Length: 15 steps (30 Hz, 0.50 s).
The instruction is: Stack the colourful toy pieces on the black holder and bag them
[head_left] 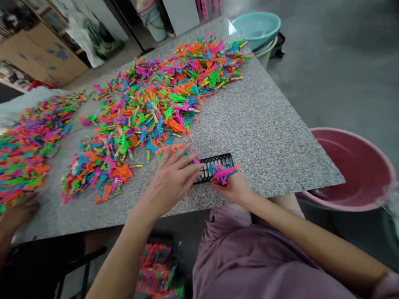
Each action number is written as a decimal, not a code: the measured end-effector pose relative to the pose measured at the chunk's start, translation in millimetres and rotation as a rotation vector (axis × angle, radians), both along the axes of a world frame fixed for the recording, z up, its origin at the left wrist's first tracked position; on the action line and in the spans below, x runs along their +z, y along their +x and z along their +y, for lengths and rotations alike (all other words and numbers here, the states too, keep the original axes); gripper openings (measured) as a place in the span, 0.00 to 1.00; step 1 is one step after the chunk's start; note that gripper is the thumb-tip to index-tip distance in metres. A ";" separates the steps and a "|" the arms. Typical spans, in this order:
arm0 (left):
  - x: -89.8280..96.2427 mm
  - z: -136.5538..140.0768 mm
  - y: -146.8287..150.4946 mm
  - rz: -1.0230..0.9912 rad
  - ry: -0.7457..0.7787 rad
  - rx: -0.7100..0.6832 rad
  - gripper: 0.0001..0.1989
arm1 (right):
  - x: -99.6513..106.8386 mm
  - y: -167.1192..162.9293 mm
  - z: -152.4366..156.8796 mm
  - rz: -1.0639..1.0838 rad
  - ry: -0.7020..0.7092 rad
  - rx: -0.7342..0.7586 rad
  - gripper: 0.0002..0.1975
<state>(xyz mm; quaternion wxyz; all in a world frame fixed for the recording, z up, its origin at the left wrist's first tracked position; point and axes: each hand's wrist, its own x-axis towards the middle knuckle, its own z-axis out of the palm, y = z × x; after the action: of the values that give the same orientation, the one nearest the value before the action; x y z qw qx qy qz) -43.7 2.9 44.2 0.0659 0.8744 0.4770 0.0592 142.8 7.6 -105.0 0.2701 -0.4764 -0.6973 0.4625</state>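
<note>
A small black lattice tray (224,158) lies on the grey speckled table near its front edge. Over its left end my left hand (174,175) is spread, palm down, with fingers stretched out across brightly coloured plastic pieces (168,149). What lies under those fingers is partly hidden. At the tray's right end my right hand (237,187) is closed around a few small plastic toy pieces (223,172) in pink, blue and orange. Their exact kind is too blurred to tell. Pale round shapes show through the tray's middle.
Heaps of similar coloured pieces (164,93) cover the table's (251,121) middle and left. Another person's hand (22,210) is at the left pile (24,144). A pink tub (355,169) and a turquoise basin (258,25) stand right of the table. Filled clear bags (157,274) sit below.
</note>
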 end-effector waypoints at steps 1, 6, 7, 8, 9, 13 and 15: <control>-4.6 7.3 -2.8 0.022 -0.027 -0.016 0.13 | -3.2 -10.3 3.8 -0.003 0.046 -0.001 0.04; -24.7 10.8 -5.2 -0.018 -0.082 0.038 0.18 | 0.3 -32.0 18.0 -0.217 0.130 0.028 0.08; -25.6 9.0 -5.1 -0.025 -0.080 0.053 0.18 | 3.1 -32.5 19.7 -0.267 0.134 0.057 0.09; -25.7 7.7 -5.1 -0.027 -0.079 0.063 0.18 | 5.9 -32.6 20.7 -0.313 0.138 0.090 0.10; -25.5 7.0 -5.1 -0.027 -0.080 0.071 0.19 | 8.6 -32.9 21.2 -0.356 0.143 0.119 0.10; -25.3 8.2 -6.1 -0.019 -0.092 0.078 0.20 | 20.1 -38.1 17.2 -0.493 0.165 0.182 0.11; -26.7 8.9 -7.1 -0.021 -0.089 0.087 0.21 | 27.2 -43.2 13.9 -0.547 0.184 0.172 0.10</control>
<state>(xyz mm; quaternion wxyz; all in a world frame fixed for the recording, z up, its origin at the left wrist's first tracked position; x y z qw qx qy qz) -50.7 11.8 17.5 0.1071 0.8484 0.5160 0.0501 99.5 21.5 -77.8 0.0741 -0.4959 -0.8209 0.2731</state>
